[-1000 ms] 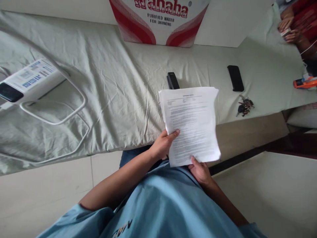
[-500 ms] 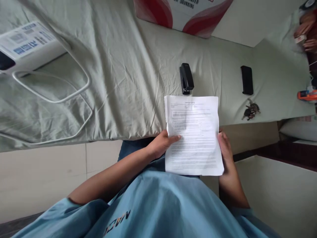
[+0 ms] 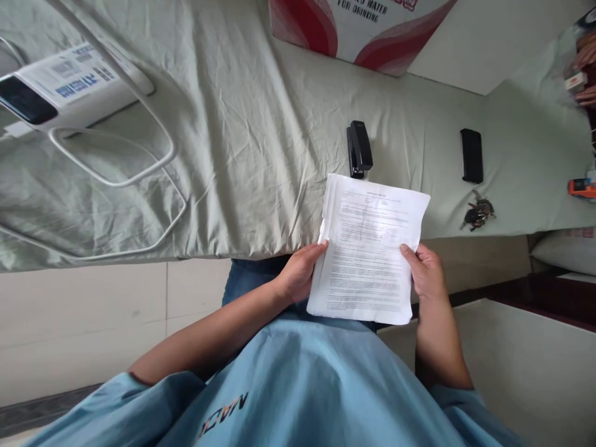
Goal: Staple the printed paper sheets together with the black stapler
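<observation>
A stack of printed paper sheets [image 3: 367, 254] is held between my two hands over my lap, tilted a little clockwise, its left edges slightly fanned. My left hand [image 3: 302, 270] grips the left edge, thumb at the margin and fingers hidden beneath. On the right edge my right hand [image 3: 424, 270] is closed, its thumb lying on the top sheet. Just beyond the top edge of the paper lies a black stapler [image 3: 359, 149] on the green cloth.
On the cloth-covered table [image 3: 242, 155] are a black phone [image 3: 472, 155], keys [image 3: 479, 212], a white box [image 3: 102, 81] and a looped white cable [image 3: 173, 149]. A red-and-white carton [image 3: 358, 31] stands at the back. Another person's hands [image 3: 587, 68] show at far right, near an orange object [image 3: 582, 187].
The sheets have turned slightly clockwise, and their left edges show more spread. My right thumb now rests on top of the page; my left thumb has drawn back to the edge.
</observation>
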{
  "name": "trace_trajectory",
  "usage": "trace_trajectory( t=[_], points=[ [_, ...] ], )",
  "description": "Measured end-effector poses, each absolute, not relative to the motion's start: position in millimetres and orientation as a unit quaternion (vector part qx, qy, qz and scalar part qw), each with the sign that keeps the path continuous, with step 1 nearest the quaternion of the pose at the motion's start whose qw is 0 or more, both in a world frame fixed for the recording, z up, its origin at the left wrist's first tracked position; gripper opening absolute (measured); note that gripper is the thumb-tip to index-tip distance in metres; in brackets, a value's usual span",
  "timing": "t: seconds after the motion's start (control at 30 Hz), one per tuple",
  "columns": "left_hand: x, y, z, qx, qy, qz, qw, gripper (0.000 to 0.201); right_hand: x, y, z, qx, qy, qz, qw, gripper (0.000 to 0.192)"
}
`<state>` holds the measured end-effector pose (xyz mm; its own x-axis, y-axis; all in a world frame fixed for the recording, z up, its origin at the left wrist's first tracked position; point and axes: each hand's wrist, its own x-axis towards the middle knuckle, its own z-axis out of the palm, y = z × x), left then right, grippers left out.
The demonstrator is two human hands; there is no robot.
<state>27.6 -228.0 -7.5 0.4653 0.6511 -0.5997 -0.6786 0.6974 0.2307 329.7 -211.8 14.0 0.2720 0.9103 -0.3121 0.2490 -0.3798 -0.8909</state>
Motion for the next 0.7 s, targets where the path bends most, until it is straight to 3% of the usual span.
trace_trajectory(
  t=[0.13, 0.4, 0.53, 0.7],
  points=[
    [32, -228, -5, -0.020, 0.382, 0.401, 0.832, 0.029, 343, -213, 16, -0.729, -0.431, 0.392, 0.359, 0.045],
    [33, -226, -7, 0.042, 0.378, 0.384, 0.841, 0.050, 355, -219, 43, -0.747, -0.393, 0.325, 0.426, 0.044],
    [35, -227, -8, 0.050, 0.387, 0.383, 0.837, 0.054, 360, -221, 33, -0.731, -0.341, 0.373, 0.458, 0.048],
    [38, -229, -7, 0.054, 0.396, 0.387, 0.831, 0.054, 352, -222, 12, -0.713, -0.303, 0.475, 0.419, 0.054]
  ],
)
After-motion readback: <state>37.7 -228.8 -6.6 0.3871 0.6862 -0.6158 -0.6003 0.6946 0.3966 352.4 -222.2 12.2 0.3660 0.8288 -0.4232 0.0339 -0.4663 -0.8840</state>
